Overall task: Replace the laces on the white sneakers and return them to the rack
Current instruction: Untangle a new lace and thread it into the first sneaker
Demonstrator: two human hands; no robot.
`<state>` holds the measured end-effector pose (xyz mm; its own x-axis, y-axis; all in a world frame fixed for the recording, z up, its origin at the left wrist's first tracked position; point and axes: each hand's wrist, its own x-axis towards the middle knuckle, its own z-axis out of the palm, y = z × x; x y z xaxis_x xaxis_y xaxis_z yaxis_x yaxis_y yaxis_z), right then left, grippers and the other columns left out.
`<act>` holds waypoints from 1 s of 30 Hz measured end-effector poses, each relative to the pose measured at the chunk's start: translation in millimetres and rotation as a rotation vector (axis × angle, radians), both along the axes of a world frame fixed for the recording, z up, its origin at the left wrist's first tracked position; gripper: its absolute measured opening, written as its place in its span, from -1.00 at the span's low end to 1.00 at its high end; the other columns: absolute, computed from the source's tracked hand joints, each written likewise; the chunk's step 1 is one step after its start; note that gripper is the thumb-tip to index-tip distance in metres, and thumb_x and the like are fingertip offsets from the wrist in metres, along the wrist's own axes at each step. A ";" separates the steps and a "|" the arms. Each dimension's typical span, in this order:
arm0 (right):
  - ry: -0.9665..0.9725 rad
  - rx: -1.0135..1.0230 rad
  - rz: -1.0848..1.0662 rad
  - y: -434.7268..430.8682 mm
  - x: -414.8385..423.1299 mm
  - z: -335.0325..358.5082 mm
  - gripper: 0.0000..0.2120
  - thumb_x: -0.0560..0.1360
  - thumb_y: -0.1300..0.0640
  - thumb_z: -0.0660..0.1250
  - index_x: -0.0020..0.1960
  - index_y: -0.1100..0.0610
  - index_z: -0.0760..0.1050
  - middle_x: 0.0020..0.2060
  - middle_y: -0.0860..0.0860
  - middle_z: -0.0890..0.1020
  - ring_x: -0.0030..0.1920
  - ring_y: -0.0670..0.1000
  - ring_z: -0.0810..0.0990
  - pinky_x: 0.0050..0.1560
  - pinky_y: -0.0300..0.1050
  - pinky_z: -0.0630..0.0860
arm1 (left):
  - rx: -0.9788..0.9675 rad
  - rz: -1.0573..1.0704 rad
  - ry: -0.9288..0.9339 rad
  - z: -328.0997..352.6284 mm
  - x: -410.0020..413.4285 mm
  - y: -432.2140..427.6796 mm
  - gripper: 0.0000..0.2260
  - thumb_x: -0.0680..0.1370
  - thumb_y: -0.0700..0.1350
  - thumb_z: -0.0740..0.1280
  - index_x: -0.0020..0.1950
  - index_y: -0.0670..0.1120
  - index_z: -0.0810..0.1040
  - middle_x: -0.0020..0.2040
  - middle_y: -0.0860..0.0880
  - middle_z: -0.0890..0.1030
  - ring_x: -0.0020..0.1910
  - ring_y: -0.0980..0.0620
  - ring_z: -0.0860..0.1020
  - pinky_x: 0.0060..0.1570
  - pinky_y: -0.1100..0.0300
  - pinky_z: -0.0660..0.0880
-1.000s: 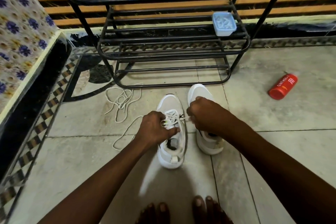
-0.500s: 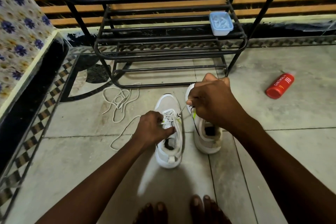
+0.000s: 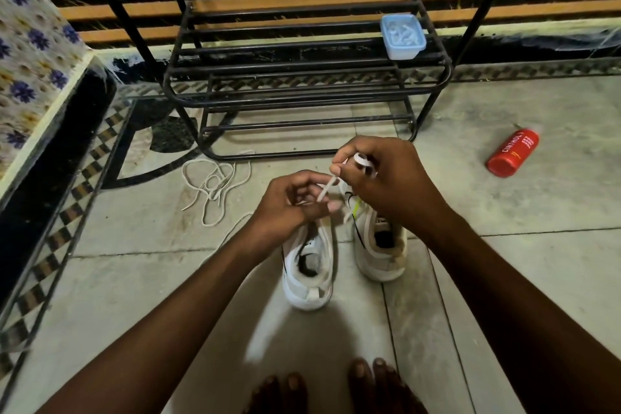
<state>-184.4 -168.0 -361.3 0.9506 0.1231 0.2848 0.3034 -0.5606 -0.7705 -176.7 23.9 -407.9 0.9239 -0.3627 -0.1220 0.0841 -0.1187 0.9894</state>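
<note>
While a floral-patterned cloth (image 3: 30, 44) is hanging at the far left, a loose lace (image 3: 215, 185) is lying tangled on the tiled floor (image 3: 134, 279), just in front of the black metal shoe rack (image 3: 295, 98). Right of it, the left hand (image 3: 295, 202) is hovering over the left white sneaker (image 3: 309, 296), its curled fingers pinching the tip of a flat white lace (image 3: 327, 187). The right hand (image 3: 383, 185) is working just beside it, pinching the same lace between thumb and fingers, with a loop showing at its top. The lace seems to be running down to the left sneaker, though the hands are hiding the eyelets. The right white sneaker (image 3: 379, 265) is standing beside its mate, partly under the right hand. Farther right, a pale blue plastic container (image 3: 403, 37) is resting on a middle rack shelf, and a red Cinthol can (image 3: 512, 153) is lying on its side on the floor, well apart from the shoes.
</note>
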 end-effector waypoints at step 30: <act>0.382 -0.586 -0.147 -69.8 -6.6 -58.2 -0.86 0.53 0.22 0.31 -0.03 0.11 0.65 -0.09 0.11 0.65 -0.03 0.21 0.61 -0.04 0.10 0.57 | -0.595 0.672 0.708 -23.9 54.4 34.5 -0.84 0.63 -0.25 0.27 -0.15 -0.16 0.53 -0.40 -0.02 0.48 -0.36 0.07 0.47 -0.32 0.25 0.47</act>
